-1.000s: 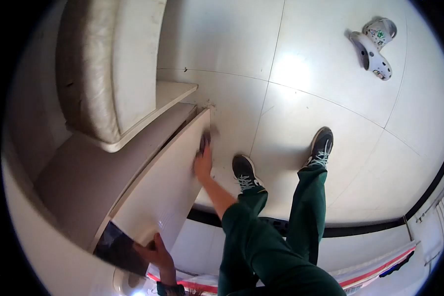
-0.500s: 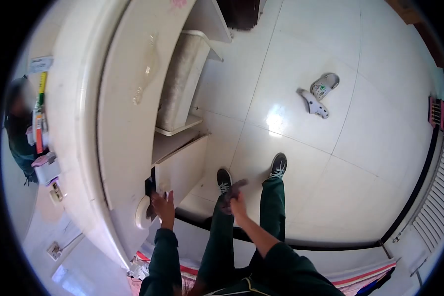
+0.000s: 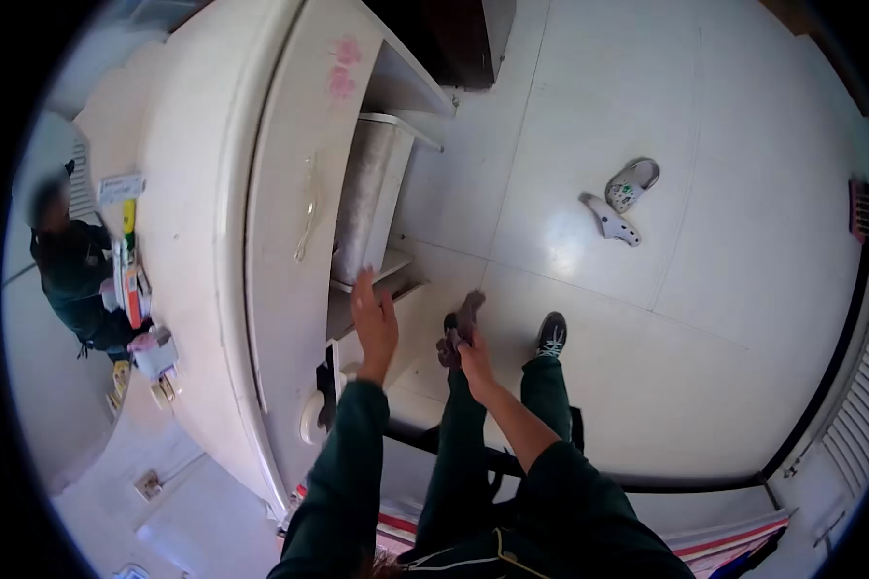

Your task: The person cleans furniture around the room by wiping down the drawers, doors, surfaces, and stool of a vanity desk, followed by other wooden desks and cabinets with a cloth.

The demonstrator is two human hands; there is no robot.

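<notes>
My right hand (image 3: 476, 370) is closed round a crumpled brownish-purple cloth (image 3: 465, 317), held above my legs. My left hand (image 3: 376, 331) is raised with its fingers apart and holds nothing. It is in front of the cream dressing table, near the lower end of a stool (image 3: 365, 198) with a greyish plush seat. Below that hand are a low compartment (image 3: 406, 323) and a round white fitting (image 3: 312, 418) beside a dark gap. The drawer front (image 3: 294, 154) carries a clear curved handle (image 3: 309, 207) and a pink flower print.
Two pale clogs (image 3: 623, 198) lie on the white tiled floor. On the dressing table top (image 3: 188, 232), small boxes and tubes stand by a mirror reflecting a person. A dark piece of furniture (image 3: 454, 39) stands at the top; a striped bed cover (image 3: 734, 540) lies behind me.
My left hand has left the round fitting and dark gap, rising toward the stool. My right hand still grips the cloth, slightly higher. The view has shifted, showing more of the dressing table.
</notes>
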